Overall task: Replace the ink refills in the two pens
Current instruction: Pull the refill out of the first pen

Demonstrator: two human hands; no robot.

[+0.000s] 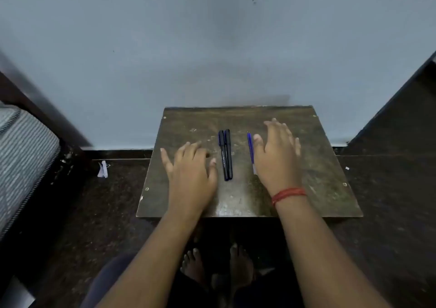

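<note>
Two dark capped pens (pixel 225 155) lie side by side, touching, in the middle of a small worn brown table (pixel 325 178), pointing away from me. A thin blue ink refill (pixel 250 147) lies to their right, partly hidden by my right hand. My left hand (pixel 191 173) hovers palm down just left of the pens, fingers spread, holding nothing. My right hand (pixel 277 156), with a red thread on the wrist, hovers palm down right of the refill, fingers apart and empty.
The table stands against a pale blue wall (pixel 212 48). A striped mattress (pixel 21 156) on a dark frame is at the left. A scrap of paper (pixel 103 169) lies on the dark floor. My bare feet (pixel 217 265) rest under the table's front edge.
</note>
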